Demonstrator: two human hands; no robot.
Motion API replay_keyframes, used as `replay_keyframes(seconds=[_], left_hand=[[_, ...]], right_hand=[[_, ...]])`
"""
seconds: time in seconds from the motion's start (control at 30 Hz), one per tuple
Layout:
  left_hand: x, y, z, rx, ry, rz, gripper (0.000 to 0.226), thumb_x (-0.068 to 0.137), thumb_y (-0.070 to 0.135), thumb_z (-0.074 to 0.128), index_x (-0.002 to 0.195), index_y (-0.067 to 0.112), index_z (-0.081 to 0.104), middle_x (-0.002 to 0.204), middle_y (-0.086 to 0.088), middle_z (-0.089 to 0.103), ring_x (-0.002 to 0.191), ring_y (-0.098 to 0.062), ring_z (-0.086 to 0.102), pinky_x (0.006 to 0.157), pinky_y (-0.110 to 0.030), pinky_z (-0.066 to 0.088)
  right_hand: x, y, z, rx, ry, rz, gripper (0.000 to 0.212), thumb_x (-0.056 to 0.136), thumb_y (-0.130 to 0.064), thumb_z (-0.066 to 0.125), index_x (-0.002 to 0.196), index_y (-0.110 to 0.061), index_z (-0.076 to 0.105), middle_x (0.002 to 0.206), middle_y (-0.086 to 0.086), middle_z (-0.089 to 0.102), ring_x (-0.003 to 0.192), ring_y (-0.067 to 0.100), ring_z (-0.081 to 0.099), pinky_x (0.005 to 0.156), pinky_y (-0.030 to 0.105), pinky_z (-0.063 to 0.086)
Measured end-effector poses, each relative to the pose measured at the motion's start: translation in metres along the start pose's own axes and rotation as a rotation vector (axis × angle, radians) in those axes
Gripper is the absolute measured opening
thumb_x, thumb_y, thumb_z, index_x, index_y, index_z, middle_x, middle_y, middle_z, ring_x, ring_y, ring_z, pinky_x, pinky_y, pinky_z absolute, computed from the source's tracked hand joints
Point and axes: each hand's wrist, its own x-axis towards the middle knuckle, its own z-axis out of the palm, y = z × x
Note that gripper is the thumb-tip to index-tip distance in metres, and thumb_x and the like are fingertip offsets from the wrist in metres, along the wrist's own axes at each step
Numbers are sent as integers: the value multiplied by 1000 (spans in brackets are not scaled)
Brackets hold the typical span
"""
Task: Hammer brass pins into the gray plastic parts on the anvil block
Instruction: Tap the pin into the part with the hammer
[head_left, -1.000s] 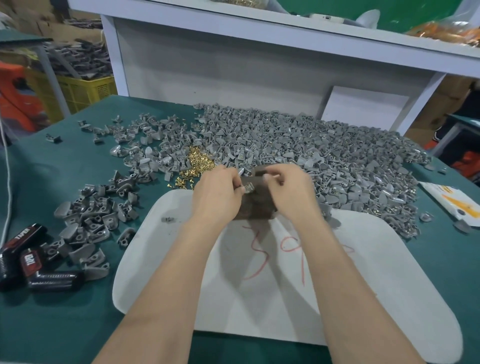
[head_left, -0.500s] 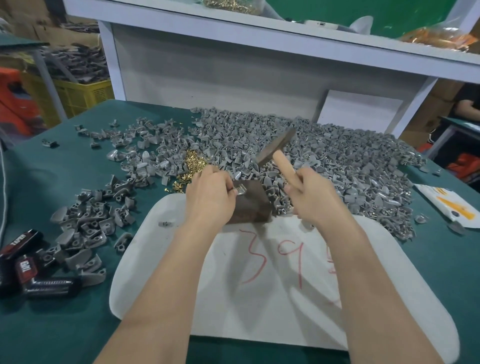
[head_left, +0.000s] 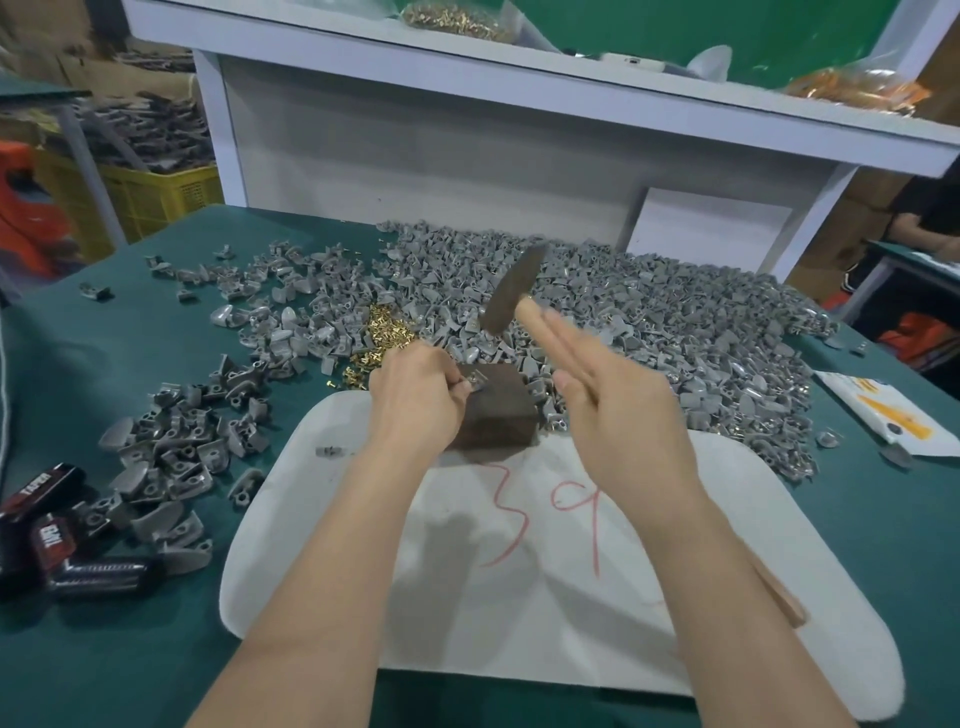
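Left hand (head_left: 415, 402): fingers curled, one gray part (head_left: 475, 384) pinched and held down on top of the anvil block (head_left: 501, 421), at its left edge.
Right hand (head_left: 621, 415): seen just right of the anvil block, hammer (head_left: 511, 296) gripped by the handle. Fingers are motion-blurred, so their exact lay cannot be told.
Hammer: head held up above and behind the anvil block, tilted, apart from the part. The wooden handle end is seen past the right forearm.
Pin in the part: too small to tell.
Anvil block: dark brown, set on the far edge of a white pad (head_left: 545, 597) marked with red figures.
Brass pins (head_left: 382, 332): small loose heap just behind and left of the anvil block, on the table (head_left: 78, 364).
Gray parts pile (head_left: 675, 338): wide heap spread behind and right of the anvil block, some pieces right against its right side.
Second heap (head_left: 176, 447): gray parts, well left of the anvil block.
Black packs (head_left: 57, 545): far left of the anvil block, beside the second heap.
Shelf (head_left: 519, 88): white, well behind the anvil block, bags seen on it.
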Motion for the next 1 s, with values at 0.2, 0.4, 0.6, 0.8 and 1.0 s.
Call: replay_keyframes(seconds=[0.2,0.4,0.6,0.8,1.0], left_hand=[[1,1,1,29,1,-28,9,88,18,63,87,16,72,104,-5,65,106,-29,51,92,-39,42],[2,0,2,33,-5,-14,13,88,19,63,83,11,73,98,-6,66,101,-31,55,91,-42,44],[2,0,3,32,11,-4,11,88,17,63,84,11,72,98,-7,65,100,-30,55,91,-41,44],[3,0,3,52,21,-7,9,87,16,62,87,16,71,103,-5,65,102,-30,53,89,-38,43],[4,-1,3,89,10,-18,10,89,26,63,86,20,70,102,-1,65,103,-27,54,90,-39,43]], right_hand=[[-6,6,7,-130,-246,76,55,94,-22,51,137,-53,35,127,-7,62,104,21,63,89,37,51],[-4,2,3,30,19,-55,70,93,-14,51,131,-66,23,121,-33,53,92,-4,57,82,9,43],[5,3,0,-60,-33,11,61,93,-18,51,133,-59,32,125,-21,59,103,7,62,88,27,51],[2,9,7,-133,-292,53,54,94,-21,51,137,-51,36,127,-15,60,103,18,63,86,30,49],[26,37,25,45,-179,288,42,95,-22,49,135,-34,43,112,2,64,79,19,55,69,29,42]])
